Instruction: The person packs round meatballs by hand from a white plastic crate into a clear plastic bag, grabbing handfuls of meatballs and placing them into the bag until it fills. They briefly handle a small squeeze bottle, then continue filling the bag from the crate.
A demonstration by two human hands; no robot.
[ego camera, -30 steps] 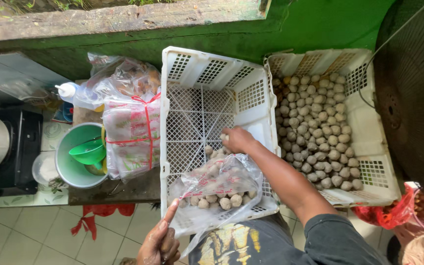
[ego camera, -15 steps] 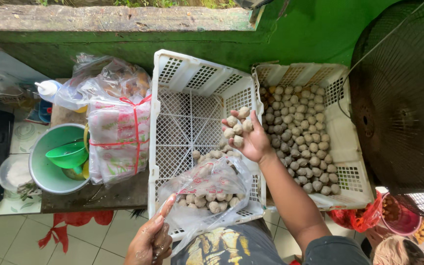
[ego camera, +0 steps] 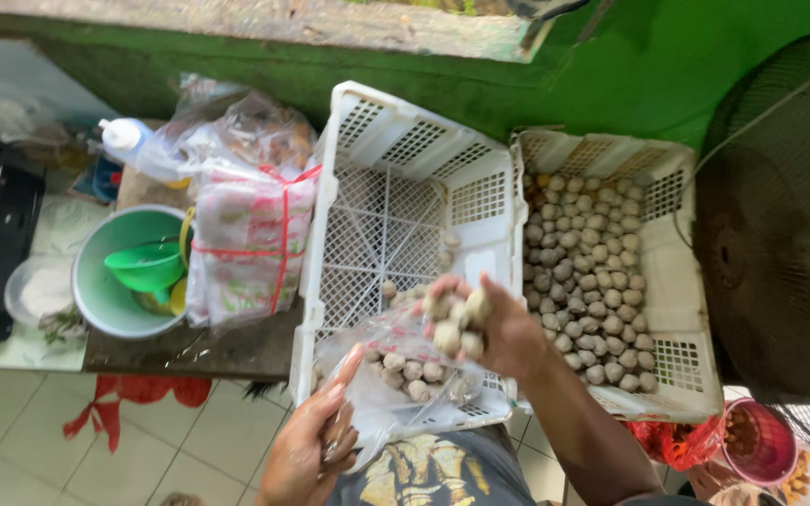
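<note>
Above, right hand clasps a clutch of meatballs over the clear bag, whose edge the left hand pinches.

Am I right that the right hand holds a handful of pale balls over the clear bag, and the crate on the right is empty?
Not quite. The head view shows the crate on the right filled with pale balls. The rest stands: the right hand holds a handful over the clear bag, which the left hand holds open.

Two white crates, two hands.
</note>
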